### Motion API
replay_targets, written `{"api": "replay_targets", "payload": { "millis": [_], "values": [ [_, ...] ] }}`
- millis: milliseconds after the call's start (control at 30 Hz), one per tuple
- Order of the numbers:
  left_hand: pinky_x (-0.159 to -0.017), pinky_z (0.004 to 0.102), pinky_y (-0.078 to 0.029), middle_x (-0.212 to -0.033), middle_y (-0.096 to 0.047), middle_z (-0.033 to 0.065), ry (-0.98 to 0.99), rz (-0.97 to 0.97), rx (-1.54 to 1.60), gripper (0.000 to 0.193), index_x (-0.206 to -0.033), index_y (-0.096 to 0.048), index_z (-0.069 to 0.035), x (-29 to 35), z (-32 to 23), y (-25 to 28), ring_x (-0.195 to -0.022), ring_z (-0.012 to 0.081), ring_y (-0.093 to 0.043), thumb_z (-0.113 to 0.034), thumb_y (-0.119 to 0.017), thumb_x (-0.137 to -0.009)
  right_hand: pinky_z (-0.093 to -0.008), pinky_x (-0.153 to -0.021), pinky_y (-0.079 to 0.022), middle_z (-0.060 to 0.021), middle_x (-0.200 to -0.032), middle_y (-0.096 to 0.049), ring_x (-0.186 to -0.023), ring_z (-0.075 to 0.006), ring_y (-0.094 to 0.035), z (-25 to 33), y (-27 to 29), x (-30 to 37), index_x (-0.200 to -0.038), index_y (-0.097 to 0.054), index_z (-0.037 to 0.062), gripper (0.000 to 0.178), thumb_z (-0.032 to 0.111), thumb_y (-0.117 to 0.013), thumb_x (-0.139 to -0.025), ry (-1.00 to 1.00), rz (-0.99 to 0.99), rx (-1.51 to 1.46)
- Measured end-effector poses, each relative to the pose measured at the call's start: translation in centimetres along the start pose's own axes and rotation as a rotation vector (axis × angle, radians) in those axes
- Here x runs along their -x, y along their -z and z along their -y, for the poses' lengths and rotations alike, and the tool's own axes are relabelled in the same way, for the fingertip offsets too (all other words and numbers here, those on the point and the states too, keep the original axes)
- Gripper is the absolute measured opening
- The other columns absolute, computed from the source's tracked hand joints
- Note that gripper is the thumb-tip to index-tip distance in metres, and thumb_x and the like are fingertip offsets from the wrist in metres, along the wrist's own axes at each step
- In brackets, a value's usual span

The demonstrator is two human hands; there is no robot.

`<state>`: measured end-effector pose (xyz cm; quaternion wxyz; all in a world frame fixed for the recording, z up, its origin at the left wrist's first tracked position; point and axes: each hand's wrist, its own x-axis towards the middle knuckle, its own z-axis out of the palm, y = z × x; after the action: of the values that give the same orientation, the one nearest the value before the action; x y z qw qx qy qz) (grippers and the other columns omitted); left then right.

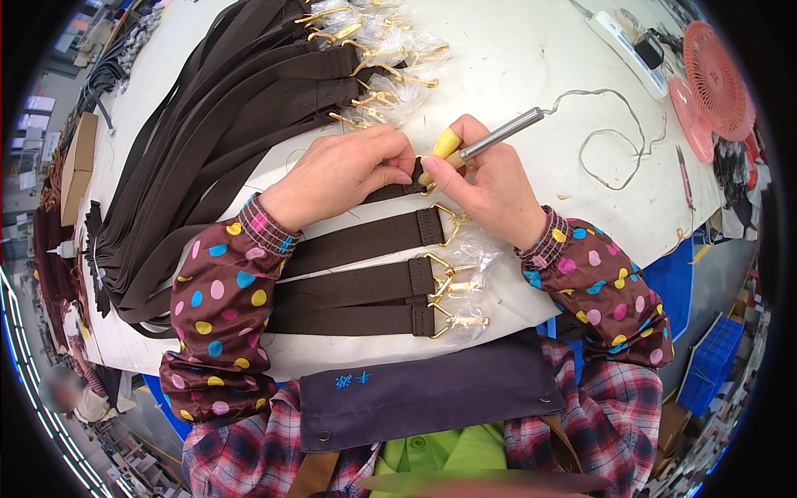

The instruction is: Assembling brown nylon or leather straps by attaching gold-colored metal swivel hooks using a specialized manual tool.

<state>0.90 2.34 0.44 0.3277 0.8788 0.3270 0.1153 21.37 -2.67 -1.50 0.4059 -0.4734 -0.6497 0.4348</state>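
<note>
My right hand [496, 187] is closed around a corded soldering iron [503, 133] with a bare metal barrel. A yellow cover [448, 143] sits at its fingers. The iron's working tip is hidden by the hand. My left hand [347, 170] pinches the end of a dark brown strap [388, 192], right beside the fingertips of my right hand. That strap end carries a gold metal clasp, mostly covered by the fingers. Nearer to me lie several more brown straps [357, 243], their stitched ends fitted with gold clasps [448, 282] partly wrapped in clear plastic.
A large bundle of brown straps [199, 124] spreads over the left of the white table [515, 50], with plastic-wrapped gold clasps [386, 79]. At the right are a power strip [627, 54], a pink fan [716, 83], a loose cord [610, 133] and a thin pink-handled tool [686, 178].
</note>
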Motion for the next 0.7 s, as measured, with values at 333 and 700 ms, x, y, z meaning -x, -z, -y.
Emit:
{"api": "replay_targets", "payload": {
  "millis": [333,700],
  "values": [
    [-0.065,0.0383,-0.047,-0.084,-0.06,0.0067,-0.001,-0.035,0.009,0.013,-0.089,-0.054,-0.009,0.13,0.09,-0.25,-0.078,0.029,-0.061,-0.02,-0.063,-0.087,-0.0275,-0.051,-0.044,-0.0075,-0.067,-0.059,-0.056,-0.014,-0.056,-0.37,-0.25,0.06,-0.087,-0.049,0.0029,0.027,0.022,-0.068,-0.086,0.029,-0.015,-0.01],
    [-0.067,0.038,-0.048,-0.08,-0.066,0.0108,0.209,-0.034,0.201,0.011,-0.096,-0.049,-0.005,0.88,-0.51,-0.49,-0.078,0.0313,-0.065,-0.015,-0.054,-0.093,-0.0256,-0.049,-0.04,-0.0045,-0.064,-0.055,-0.054,-0.009,-0.051,-0.05,-0.03,-0.04,-0.09,-0.048,0.0027,0.026,0.019,-0.068,-0.088,0.038,-0.038,0.015]
  ]
}}
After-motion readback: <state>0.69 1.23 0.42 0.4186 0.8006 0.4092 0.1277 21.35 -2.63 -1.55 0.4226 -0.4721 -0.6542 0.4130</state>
